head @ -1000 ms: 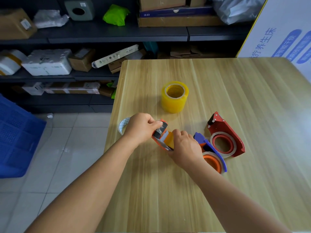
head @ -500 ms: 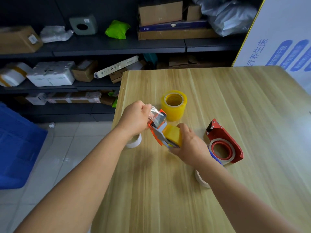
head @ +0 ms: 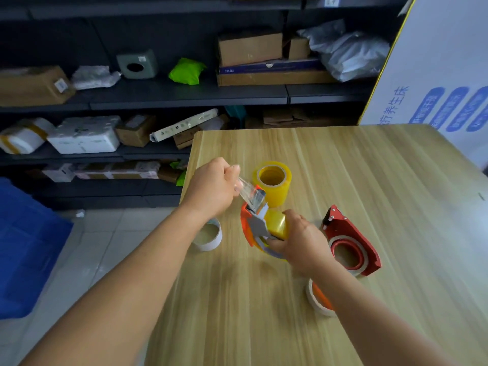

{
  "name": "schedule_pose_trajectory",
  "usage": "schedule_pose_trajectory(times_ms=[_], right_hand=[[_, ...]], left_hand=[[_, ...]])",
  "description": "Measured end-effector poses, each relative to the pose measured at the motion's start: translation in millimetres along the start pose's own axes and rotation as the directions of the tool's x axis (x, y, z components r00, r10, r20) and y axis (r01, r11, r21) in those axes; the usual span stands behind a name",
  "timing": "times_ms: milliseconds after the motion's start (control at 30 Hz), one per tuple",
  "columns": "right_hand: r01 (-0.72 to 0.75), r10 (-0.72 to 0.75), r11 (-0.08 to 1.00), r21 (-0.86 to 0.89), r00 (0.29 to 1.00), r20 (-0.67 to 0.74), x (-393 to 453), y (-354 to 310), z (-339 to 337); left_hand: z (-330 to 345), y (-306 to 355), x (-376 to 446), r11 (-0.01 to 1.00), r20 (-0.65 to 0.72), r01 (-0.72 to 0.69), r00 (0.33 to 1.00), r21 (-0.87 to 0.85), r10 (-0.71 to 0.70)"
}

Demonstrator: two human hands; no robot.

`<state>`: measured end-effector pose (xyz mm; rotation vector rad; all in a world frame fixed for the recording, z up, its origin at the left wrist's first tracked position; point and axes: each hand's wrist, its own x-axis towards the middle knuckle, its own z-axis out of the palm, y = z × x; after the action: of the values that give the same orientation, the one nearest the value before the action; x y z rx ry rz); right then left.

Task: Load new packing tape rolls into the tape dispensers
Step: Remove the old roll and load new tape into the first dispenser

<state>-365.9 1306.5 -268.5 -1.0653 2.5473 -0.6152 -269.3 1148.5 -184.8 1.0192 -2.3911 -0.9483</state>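
In the head view the right hand (head: 299,240) grips the dispenser (head: 254,228) with its yellow roll (head: 277,223), while the left hand (head: 211,190), up and left of that grip, pinches the tape end (head: 247,191), the strip stretching between them.

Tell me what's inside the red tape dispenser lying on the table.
The red tape dispenser holds a nearly spent roll: a red hub ringed by a thin white cardboard core, showing bare wooden table through its centre. Its underside is hidden.
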Motion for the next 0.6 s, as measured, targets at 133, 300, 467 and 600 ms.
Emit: schedule_pose_trajectory(times_ms=[133,300,467,600], right_hand=[[-0.038,0.041,0.994,0.101,0.999,-0.027,0.5,4.9,-5.5],[-0.026,0.027,0.971,0.236,1.000,-0.001,-1.1,1.9,-10.4],[-0.074,0.052,0.963,0.259,0.995,0.090,-5.9,2.1,-10.1],[-0.154,0.066,0.923,0.351,0.966,0.250,-2.6,-1.3,-13.9]], left_hand=[[-12.9,9.9,6.9,0.996,-0.058,-0.008,0.998,-0.093,0.002],[-10.0,16.7,3.0,0.828,0.205,0.281,0.957,-0.485,-0.205],[-7.2,10.2,-1.2,0.666,0.368,0.404,0.907,-0.627,-0.204],[-4.6,10.4,-3.4,0.716,0.397,0.367,0.908,-0.594,-0.136]])
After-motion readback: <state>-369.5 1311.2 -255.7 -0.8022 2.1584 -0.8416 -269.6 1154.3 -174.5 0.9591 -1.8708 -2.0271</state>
